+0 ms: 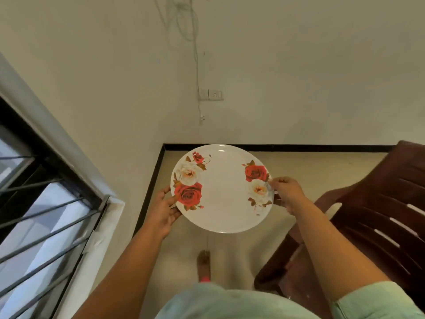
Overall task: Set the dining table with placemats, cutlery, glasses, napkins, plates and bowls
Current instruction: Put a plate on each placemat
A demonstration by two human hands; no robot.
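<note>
- One wall (276, 65) is faced beyond the plate, with a socket (215, 95) and a hanging cable (197, 65) well above the plate; no dining table is shown, so the plate is judged to be in transit, not yet set.
- To the left of the plate a barred window (41, 215) is seen, and to its right a dark slatted chair (379, 215), near which the table may be expected.
- Below the plate the floor (310, 171) is seen, with a bare foot (204, 263) under its near edge.
- The plate (222, 188), white with rose prints, is held in mid-air, roughly level, face up, probably so that it can be set down flat.
- The left hand (164, 211) is kept at the plate's left rim, thumb on top and fingers curled beneath, as support from below.
- The right hand (287, 194) is kept at the opposite rim, which is pinched between its fingertips and thumb, so the load is balanced.
</note>
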